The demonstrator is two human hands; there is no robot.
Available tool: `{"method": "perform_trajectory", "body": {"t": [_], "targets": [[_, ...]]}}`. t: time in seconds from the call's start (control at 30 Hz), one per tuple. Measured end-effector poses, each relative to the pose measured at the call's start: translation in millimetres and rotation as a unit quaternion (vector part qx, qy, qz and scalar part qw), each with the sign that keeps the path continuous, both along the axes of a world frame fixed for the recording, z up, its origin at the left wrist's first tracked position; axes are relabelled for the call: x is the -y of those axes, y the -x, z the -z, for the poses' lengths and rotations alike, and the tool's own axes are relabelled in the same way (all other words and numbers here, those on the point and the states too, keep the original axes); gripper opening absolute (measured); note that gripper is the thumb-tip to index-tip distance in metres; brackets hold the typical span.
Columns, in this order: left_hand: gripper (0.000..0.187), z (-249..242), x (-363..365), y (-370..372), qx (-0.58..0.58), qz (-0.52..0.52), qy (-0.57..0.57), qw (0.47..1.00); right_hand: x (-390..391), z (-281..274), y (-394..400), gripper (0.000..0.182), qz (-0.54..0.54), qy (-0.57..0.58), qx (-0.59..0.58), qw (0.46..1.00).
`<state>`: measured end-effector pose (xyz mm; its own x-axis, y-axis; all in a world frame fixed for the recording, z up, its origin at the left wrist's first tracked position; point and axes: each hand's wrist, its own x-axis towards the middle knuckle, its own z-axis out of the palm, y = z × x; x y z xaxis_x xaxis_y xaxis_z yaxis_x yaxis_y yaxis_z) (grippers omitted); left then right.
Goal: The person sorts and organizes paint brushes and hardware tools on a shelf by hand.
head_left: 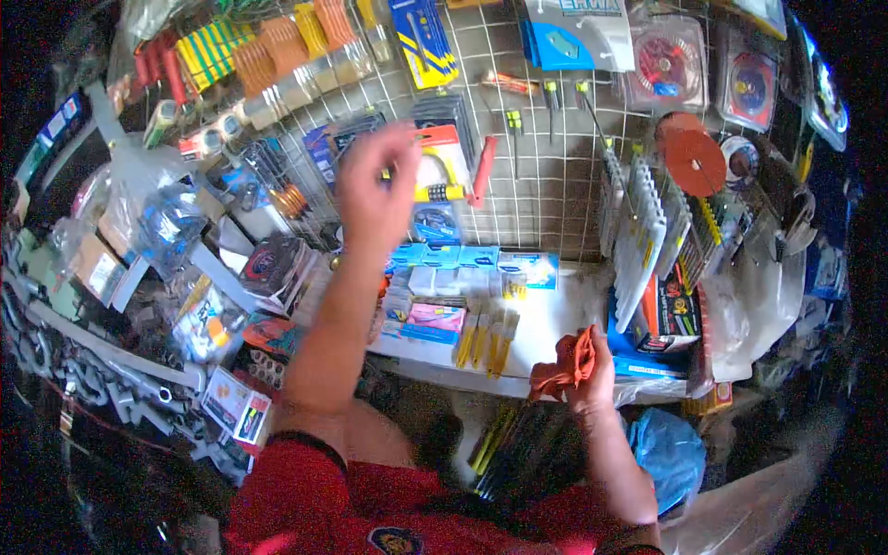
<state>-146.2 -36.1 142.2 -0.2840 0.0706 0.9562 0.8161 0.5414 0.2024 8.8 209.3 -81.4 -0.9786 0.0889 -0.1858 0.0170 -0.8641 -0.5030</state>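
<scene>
My right hand (592,377) is closed around a crumpled orange-red cloth (566,365), held over the front edge of the white shelf (546,338). Raised in front of the wire grid, my left hand (377,190) is smeared by motion. Its fingers look curled, with a gap between thumb and finger; whether they grip anything cannot be made out. Just right of it are a yellow-and-black handle (438,192) and a white-and-red package (439,153). A red-handled tool (483,171) hangs a little further right.
Several yellow-handled brushes (486,340) lie on the shelf beside small boxes (435,319). Hanging packs and an orange-red disc (694,162) crowd the right. Grey pipe fittings (139,402) fill the lower left. A blue plastic bag (668,453) sits below the shelf.
</scene>
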Motion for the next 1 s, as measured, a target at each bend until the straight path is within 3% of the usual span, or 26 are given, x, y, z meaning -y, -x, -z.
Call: {"method": "perform_trajectory", "body": {"t": [0.03,0.1,0.2,0.27,0.37,0.73,0.8,0.83,0.87,0.9,0.93,1.0], "targets": [[0.024,-29,-6,13,0.076,0.094,-0.09,0.989,-2,18,10,0.026,0.021,0.01,0.029,0.999],[0.023,-76,1,80,0.012,0.069,-0.102,0.992,-7,37,15,0.023,0.024,0.039,0.02,0.999],[0.022,-130,-5,120,0.023,0.006,-0.081,0.996,-15,49,17,0.022,0.032,0.076,0.012,0.997],[0.03,-143,-2,157,-0.03,-0.153,-0.04,0.987,-20,45,13,0.022,0.018,0.064,-0.02,0.998],[0.042,-155,2,180,-0.011,-0.218,-0.029,0.975,-23,38,12,0.022,0.005,0.056,-0.045,0.997],[0.052,-166,13,171,0.022,-0.262,-0.032,0.964,-34,36,15,0.022,0.011,0.059,-0.012,0.998],[0.056,-175,30,180,0.118,-0.231,0.065,0.964,-35,38,16,0.022,-0.002,0.074,-0.024,0.997],[0.046,-178,46,212,0.204,-0.109,0.044,0.972,-36,41,16,0.021,-0.022,0.066,-0.041,0.997],[0.046,-177,45,203,0.205,-0.112,0.041,0.971,-33,40,16,0.021,-0.026,0.064,-0.04,0.997],[0.038,-176,40,191,0.276,0.065,-0.069,0.956,-30,37,17,0.021,-0.003,0.062,-0.012,0.998],[0.03,-175,37,177,0.332,0.24,-0.176,0.895,-27,35,17,0.021,0.021,0.06,0.016,0.998],[0.02,-183,46,182,0.378,0.283,-0.178,0.863,-27,34,18,0.021,0.016,0.058,0.024,0.998]]}}
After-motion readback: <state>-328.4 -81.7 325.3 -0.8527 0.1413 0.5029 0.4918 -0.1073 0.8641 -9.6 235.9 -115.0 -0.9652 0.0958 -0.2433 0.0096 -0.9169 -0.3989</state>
